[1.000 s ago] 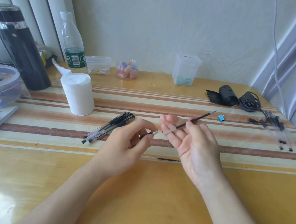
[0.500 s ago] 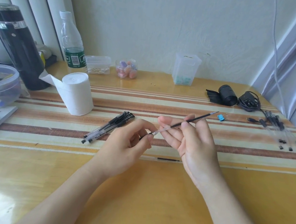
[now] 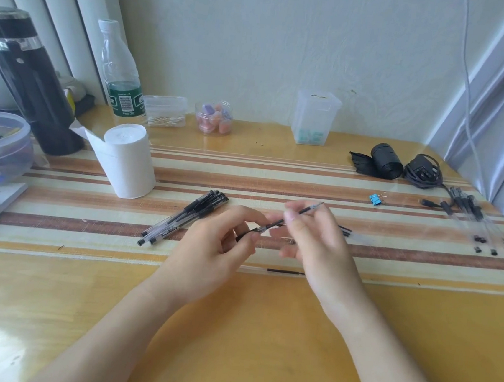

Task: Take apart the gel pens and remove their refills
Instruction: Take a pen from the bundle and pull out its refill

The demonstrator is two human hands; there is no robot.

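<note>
My right hand (image 3: 313,243) is palm down and pinches a thin black refill (image 3: 299,211), whose metal tip points up and to the right. My left hand (image 3: 214,248) pinches a small black pen part (image 3: 245,233) at the refill's lower end. A blurred clear barrel (image 3: 358,236) shows on the table just right of my right hand. Another refill (image 3: 283,271) lies on the table below both hands. A bundle of whole black gel pens (image 3: 188,219) lies to the left of my left hand.
Several empty clear barrels (image 3: 484,231) lie at the far right by a black cable (image 3: 423,173). A blue binder clip (image 3: 375,199), a white tissue roll (image 3: 127,160), a black flask (image 3: 30,83), a water bottle (image 3: 120,73) and small plastic containers (image 3: 314,116) stand around the striped mat.
My right hand has turned from palm up to palm down and closed its fingers on the refill. A blurred clear barrel has appeared to its right. My left hand has hardly moved.
</note>
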